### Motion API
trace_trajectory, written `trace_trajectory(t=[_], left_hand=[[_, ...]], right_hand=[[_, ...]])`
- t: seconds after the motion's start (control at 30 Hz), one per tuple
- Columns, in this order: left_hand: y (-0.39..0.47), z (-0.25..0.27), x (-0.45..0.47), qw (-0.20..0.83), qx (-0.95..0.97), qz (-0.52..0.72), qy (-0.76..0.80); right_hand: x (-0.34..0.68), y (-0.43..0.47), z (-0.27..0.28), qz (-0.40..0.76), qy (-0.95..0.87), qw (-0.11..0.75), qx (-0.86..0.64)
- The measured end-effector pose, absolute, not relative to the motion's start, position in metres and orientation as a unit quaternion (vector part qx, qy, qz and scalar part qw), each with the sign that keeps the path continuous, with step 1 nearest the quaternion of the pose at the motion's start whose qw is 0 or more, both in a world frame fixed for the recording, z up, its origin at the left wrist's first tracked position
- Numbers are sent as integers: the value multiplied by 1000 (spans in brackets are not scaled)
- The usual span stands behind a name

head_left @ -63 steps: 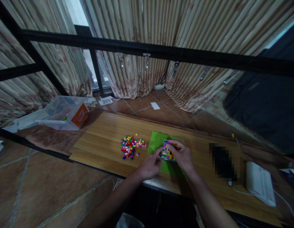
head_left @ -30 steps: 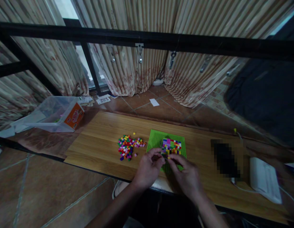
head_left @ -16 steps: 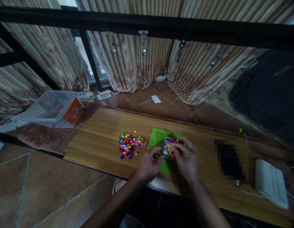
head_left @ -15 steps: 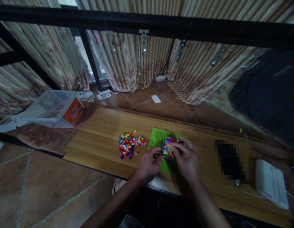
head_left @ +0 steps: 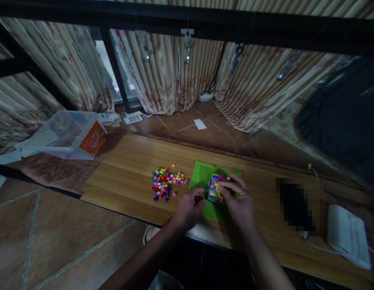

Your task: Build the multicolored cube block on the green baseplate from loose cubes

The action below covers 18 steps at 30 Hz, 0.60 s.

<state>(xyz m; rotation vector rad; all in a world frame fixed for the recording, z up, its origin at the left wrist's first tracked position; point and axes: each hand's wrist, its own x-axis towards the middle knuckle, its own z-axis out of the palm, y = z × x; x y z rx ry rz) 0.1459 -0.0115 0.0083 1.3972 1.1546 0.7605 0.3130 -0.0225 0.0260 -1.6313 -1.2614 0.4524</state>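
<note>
A green studded baseplate [head_left: 202,171] lies on the wooden table. On it stands a block-shaped build of small multicoloured bricks [head_left: 216,188], partly covered by my right hand [head_left: 239,197]. The fingers of that hand wrap over its top and right side, with the thumb on the upper face. My left hand [head_left: 188,207] is just left of the build, over the plate's near-left edge. Its thumb and fingers are curled toward each other; whether a small piece is between them is too dark to make out. Farther left lies a loose pile of small coloured bricks [head_left: 163,183].
A clear plastic tub [head_left: 63,149] with an orange label stands at the left. On the table's right are a blurred-out dark object [head_left: 297,205] and a white device [head_left: 347,233] with a cable. Beyond the table, striped curtains [head_left: 163,76] hang behind a dark metal bar [head_left: 187,18].
The view has shifted slightly. My left fingers have curled a little, and the green seen between them is now a dark reddish patch. My right hand stays on the build.
</note>
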Motion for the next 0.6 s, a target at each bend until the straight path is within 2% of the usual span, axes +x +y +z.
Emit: trace_trajectory(t=[0.2,0.6], left_hand=[[-12,7,147,547,601,326,484],[-14,0,148,547,601,336,476]], right_hand=[[311,-16,28,238,-481,528,-659],[317,-11,26,289,-471,518,-653]])
